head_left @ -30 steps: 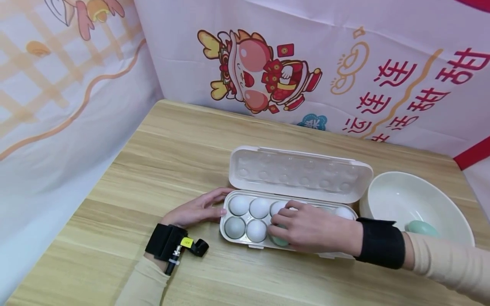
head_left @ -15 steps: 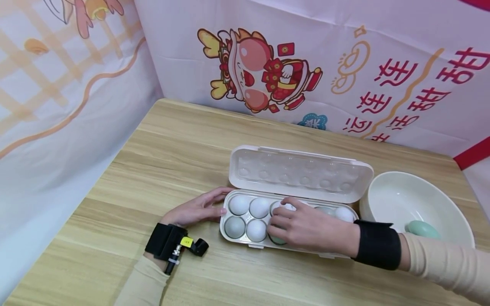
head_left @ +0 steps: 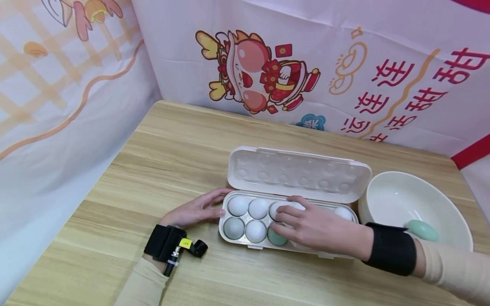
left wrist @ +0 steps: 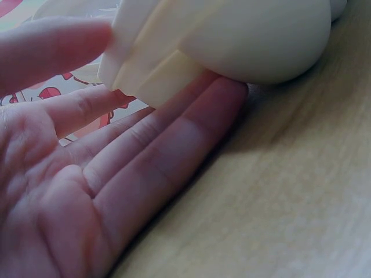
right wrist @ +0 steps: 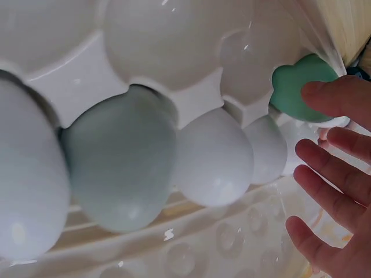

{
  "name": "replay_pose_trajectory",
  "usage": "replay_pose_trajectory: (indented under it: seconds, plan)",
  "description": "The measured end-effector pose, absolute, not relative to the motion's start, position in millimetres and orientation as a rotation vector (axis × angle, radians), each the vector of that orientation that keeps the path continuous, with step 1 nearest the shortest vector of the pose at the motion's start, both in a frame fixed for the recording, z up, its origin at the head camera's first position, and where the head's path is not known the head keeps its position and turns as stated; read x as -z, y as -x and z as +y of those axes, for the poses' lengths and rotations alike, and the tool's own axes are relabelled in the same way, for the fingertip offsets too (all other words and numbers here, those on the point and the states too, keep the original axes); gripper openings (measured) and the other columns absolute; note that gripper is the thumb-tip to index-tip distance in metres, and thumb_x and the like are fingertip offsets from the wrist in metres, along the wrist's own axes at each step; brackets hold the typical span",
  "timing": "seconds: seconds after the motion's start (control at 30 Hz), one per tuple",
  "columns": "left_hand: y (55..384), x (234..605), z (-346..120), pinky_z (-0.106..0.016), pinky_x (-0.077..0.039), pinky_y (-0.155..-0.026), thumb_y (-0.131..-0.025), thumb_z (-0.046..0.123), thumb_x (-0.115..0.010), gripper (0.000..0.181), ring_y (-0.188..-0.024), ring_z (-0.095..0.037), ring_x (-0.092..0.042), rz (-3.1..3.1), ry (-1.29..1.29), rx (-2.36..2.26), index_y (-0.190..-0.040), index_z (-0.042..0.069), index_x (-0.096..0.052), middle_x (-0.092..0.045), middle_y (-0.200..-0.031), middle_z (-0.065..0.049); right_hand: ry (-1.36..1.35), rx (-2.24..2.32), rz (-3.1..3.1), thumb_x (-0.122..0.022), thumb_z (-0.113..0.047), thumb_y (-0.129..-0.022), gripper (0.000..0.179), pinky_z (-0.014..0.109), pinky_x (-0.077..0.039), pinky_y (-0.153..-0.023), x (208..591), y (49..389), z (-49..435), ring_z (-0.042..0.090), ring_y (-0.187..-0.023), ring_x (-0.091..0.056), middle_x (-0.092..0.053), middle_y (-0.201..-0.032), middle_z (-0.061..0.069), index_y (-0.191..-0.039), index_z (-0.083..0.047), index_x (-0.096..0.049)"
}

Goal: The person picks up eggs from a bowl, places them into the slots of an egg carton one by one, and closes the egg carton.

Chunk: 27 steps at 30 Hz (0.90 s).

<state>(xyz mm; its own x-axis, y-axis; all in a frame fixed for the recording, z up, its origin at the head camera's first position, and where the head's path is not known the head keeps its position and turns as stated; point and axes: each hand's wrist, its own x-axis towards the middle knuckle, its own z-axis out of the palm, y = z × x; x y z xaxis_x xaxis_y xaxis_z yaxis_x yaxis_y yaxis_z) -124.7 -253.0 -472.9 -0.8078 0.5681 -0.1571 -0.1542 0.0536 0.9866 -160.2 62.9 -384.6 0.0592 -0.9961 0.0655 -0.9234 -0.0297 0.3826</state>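
A white plastic egg box [head_left: 249,194] lies with its lid [head_left: 264,168] thrown back. White and pale grey-green eggs sit in its wells, such as a white egg [head_left: 255,230] in the near row. A darker green egg [head_left: 276,236] rests in the third near well. Beside that egg my right hand [head_left: 317,227] hovers, fingers spread; in the right wrist view its thumb touches or overlaps the green egg [right wrist: 298,87]. My left hand [head_left: 195,211] rests at the box's left end. In the left wrist view its thumb touches the rim, with straight fingers [left wrist: 168,145] below.
At the right, against the box's end, stands a large cream bowl [head_left: 398,187] with one green egg [head_left: 422,230] inside. The wooden table [head_left: 180,140] meets a printed cloth [head_left: 325,46] at the back. My right forearm passes in front of the bowl.
My right hand has let go of the darker green egg and shifted slightly right, so more of that egg shows. The left hand has kept its place.
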Motion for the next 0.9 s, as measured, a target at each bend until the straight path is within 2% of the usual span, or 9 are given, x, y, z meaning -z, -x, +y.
replay_pose_trajectory:
  seconds: [0.13, 0.27, 0.4, 0.53, 0.67, 0.9]
  plan:
    - [126, 474, -252, -0.042, -0.045, -0.096, -0.093, 0.012, -0.052, 0.051, -0.117, -0.029, -0.049, 1.807, -0.412, -1.807, -0.140, 0.018, -0.032, -0.036, -0.143, -0.017, -2.003, 0.331, -1.993, -0.065, -0.008, -0.074, 0.043, 0.043, -0.044, -0.092, 377, 162, 78, 0.019, -0.103, -0.054, -0.061, -0.105, 0.005, -0.115, -0.013, -0.052]
    - [126, 474, -252, -0.042, -0.046, -0.095, -0.094, 0.012, -0.052, 0.050, -0.116, -0.030, -0.049, 1.802, -0.420, -1.814, -0.139, 0.016, -0.032, -0.037, -0.142, -0.018, -1.974, 0.314, -2.057, -0.076, -0.007, -0.064, 0.057, 0.044, -0.045, -0.092, 372, 164, 94, 0.022, -0.103, -0.055, -0.062, -0.105, 0.007, -0.115, -0.011, -0.052]
    - [126, 474, -252, -0.042, -0.046, -0.095, -0.094, 0.010, -0.050, 0.049, -0.116, -0.031, -0.049, 1.781, -0.428, -1.835, -0.139, 0.015, -0.032, -0.037, -0.142, -0.019, -1.948, 0.319, -2.126, -0.079, -0.004, -0.062, 0.061, 0.046, -0.045, -0.092, 368, 166, 108, 0.023, -0.102, -0.056, -0.063, -0.105, 0.008, -0.116, -0.011, -0.051]
    - [126, 474, -252, -0.042, -0.046, -0.095, -0.094, 0.009, -0.050, 0.049, -0.116, -0.031, -0.049, 1.774, -0.429, -1.850, -0.139, 0.014, -0.032, -0.037, -0.142, -0.019, -1.911, 0.315, -2.189, -0.078, -0.003, -0.062, 0.058, 0.046, -0.047, -0.091, 360, 168, 120, 0.022, -0.099, -0.057, -0.062, -0.103, 0.008, -0.113, -0.010, -0.052]
    - [126, 474, -252, -0.042, -0.046, -0.095, -0.094, 0.010, -0.050, 0.049, -0.116, -0.031, -0.049, 1.779, -0.430, -1.851, -0.139, 0.014, -0.032, -0.037, -0.142, -0.020, -1.854, 0.214, -2.238, -0.076, -0.005, -0.064, 0.047, 0.046, -0.049, -0.086, 354, 171, 133, 0.023, -0.093, -0.058, -0.063, -0.096, 0.008, -0.106, -0.008, -0.055]
    - [126, 475, -253, -0.043, -0.045, -0.095, -0.094, 0.009, -0.050, 0.049, -0.117, -0.031, -0.048, 1.774, -0.431, -1.851, -0.139, 0.015, -0.033, -0.036, -0.142, -0.019, -1.768, 0.181, -2.361, -0.083, -0.018, -0.057, 0.052, 0.045, -0.052, -0.077, 340, 176, 152, 0.023, -0.090, -0.060, -0.067, -0.094, 0.006, -0.104, -0.008, -0.062]
